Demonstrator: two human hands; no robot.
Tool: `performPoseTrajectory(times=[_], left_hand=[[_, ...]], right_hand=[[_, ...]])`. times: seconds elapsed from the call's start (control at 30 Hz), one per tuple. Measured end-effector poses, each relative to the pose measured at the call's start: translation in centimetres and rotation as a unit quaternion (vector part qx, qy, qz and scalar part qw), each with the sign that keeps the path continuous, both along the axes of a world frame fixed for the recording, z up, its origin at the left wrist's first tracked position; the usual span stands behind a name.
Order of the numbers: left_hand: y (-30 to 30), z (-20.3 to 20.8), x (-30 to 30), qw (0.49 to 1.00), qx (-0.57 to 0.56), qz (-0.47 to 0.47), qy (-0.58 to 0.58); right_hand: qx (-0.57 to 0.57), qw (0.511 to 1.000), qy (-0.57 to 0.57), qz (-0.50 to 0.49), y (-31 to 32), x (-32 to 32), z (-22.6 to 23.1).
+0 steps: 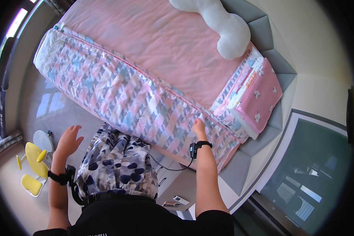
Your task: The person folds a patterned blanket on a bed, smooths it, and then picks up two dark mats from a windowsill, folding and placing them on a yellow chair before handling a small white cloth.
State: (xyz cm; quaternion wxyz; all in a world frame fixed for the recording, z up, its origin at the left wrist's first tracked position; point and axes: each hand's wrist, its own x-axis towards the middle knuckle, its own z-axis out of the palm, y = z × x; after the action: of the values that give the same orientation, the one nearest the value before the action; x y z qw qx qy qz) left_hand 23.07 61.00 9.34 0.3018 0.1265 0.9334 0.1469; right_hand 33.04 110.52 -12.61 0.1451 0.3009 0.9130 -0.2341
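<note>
A patterned quilt (118, 86) in pink, grey, white and pale blue lies along the near side of a bed, with a pink-edged fold running lengthwise. Beyond it spreads the pink bed sheet (157, 47). My right hand (199, 126) is closed over the quilt, close to its head end; what its fingers grip, if anything, is hidden. Off the bed, to the left of my patterned trousers, my left hand (69, 141) hangs over the floor, fingers apart, holding nothing. A pink flowered pillow (259, 96) stands tilted against the headboard, right of my right hand.
The grey padded headboard (281, 63) curves along the right, with a white cloud-shaped cushion (232, 33) near it. A bedside cabinet (173, 185) carries small objects close to my right side. A yellow chair (36, 159) stands at left. A dark glossy panel (303, 173) is at right.
</note>
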Motion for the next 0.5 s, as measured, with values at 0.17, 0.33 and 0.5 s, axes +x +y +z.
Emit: performPoseTrajectory(times=[0.17,0.33,0.5], left_hand=[[4.0,1.7,2.4,0.998,-0.013,0.059,-0.033],[5.2,2.1,4.0,0.993,-0.043,0.108,-0.035],[6.9,2.4,4.4,0.996,-0.037,0.082,-0.021]], right_hand=[[0.095,0.989,0.045,0.104,4.6,-2.3,-3.5],[0.133,0.987,-0.037,0.088,4.5,-5.1,-2.6],[0.191,0.966,-0.036,0.169,6.3,-4.5,-3.1]])
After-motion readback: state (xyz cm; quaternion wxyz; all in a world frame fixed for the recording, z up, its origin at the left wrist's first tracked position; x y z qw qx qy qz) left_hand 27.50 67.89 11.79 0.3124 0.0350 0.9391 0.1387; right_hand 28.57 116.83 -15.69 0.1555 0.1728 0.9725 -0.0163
